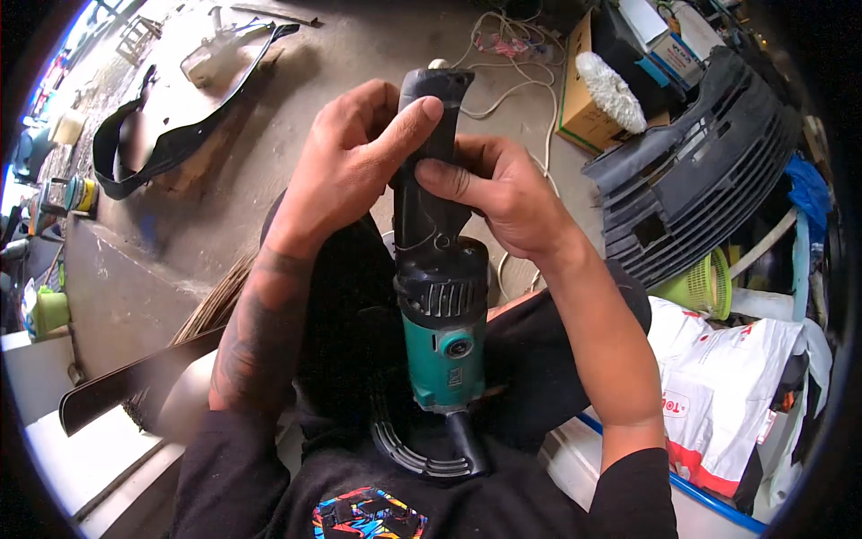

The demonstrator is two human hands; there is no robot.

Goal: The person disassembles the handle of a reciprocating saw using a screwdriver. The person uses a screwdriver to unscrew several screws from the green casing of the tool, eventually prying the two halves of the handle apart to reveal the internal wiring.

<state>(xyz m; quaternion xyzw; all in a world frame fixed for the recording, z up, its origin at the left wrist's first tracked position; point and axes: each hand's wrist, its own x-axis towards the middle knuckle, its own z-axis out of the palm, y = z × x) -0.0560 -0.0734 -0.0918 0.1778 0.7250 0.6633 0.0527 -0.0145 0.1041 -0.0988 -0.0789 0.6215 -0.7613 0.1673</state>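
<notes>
A green and black power polisher (446, 359) lies lengthwise over my lap, its black rear handle pointing away from me. Near my shirt rests its curved black loop handle (422, 460). My left hand (364, 148) is closed around the left side of the rear handle (433, 135), with the thumb lying on top. On the right side, my right hand (489, 184) grips the same handle a little closer to me, thumb pressed on its upper face. The fingertips of both hands are hidden behind the handle.
A black slatted grille panel (705, 171) leans at the right, near a cardboard box (577, 99) and a white fluffy pad (611, 92). Below it are a green basket (700, 286) and a white sack (718, 386). A pale cable (549, 117) snakes over the floor. Left lies a black curved strip (184, 144).
</notes>
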